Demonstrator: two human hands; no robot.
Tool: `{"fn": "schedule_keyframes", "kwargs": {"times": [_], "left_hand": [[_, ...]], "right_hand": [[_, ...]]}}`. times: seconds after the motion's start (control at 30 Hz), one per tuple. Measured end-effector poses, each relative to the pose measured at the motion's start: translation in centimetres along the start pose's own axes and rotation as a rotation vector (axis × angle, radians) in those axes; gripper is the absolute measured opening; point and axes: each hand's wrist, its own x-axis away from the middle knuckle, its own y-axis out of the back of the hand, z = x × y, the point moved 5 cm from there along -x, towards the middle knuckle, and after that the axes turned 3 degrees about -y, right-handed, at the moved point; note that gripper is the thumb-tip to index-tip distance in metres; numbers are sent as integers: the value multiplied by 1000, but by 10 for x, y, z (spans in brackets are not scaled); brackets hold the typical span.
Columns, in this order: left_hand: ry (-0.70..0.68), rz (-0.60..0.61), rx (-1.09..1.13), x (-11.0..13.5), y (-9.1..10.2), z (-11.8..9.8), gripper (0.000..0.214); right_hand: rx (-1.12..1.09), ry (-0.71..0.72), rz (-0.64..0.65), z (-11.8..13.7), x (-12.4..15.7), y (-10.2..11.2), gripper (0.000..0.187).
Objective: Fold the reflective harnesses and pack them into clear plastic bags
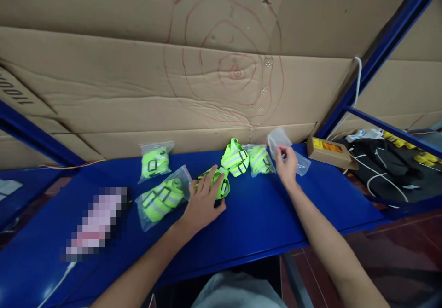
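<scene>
My left hand [199,206] reaches over a neon-green reflective strap bundle [223,189], fingers over its far side and thumb at its near side; part of it is hidden. Raised at the right, my right hand [287,166] pinches a clear plastic bag [279,137] that looks flat. Between the hands lies an unbagged reflective strap bundle [235,158] with a black buckle. Touching its right side is a bagged bundle [259,159]. Left of my left hand lie two more bagged bundles, a near one [163,200] and a far one [154,161].
The blue table [255,220] backs onto a cardboard wall [131,78] with red rings drawn on it. A pixelated object [96,223] with a white cable lies at the left. A small cardboard box [315,150] and a black bag [383,160] stand at the right, by blue frame bars.
</scene>
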Motion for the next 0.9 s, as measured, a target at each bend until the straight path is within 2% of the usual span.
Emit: {"fn": "schedule_keyframes", "kwargs": {"times": [0.07, 0.17, 0.2, 0.23, 0.3, 0.4, 0.5, 0.57, 0.63, 0.77, 0.83, 0.9], "left_hand": [[-31, -141, 144, 0, 15, -9, 51], [-140, -407, 283, 3, 38, -10, 33], [-178, -448, 278, 3, 42, -7, 33], [-208, -438, 259, 3, 43, -2, 34], [-225, -268, 228, -2, 35, 11, 39], [-178, 52, 184, -5, 12, 30, 53], [-102, 179, 161, -5, -3, 42, 61], [-72, 209, 172, -4, -7, 44, 58], [-74, 236, 184, -4, -8, 43, 54], [-58, 303, 202, -3, -6, 44, 60], [-45, 334, 220, -2, -7, 46, 63], [-52, 344, 236, -1, -8, 47, 62]], "right_hand": [[-65, 69, 99, 31, 28, -14, 28], [-205, 262, 447, 72, 77, -44, 20], [-235, 327, 554, 80, 89, -51, 20], [-248, 381, 624, 86, 98, -55, 20], [-225, 423, 617, 86, 97, -53, 21], [-140, 390, 384, 74, 68, -31, 22], [-14, 383, 165, 64, 44, -6, 24], [101, 410, 93, 61, 38, 2, 25], [233, 438, 102, 60, 37, 2, 26], [488, 424, 232, 51, 38, -14, 28], [552, 412, 268, 50, 39, -21, 30], [523, 435, 299, 57, 47, -28, 37]]}}
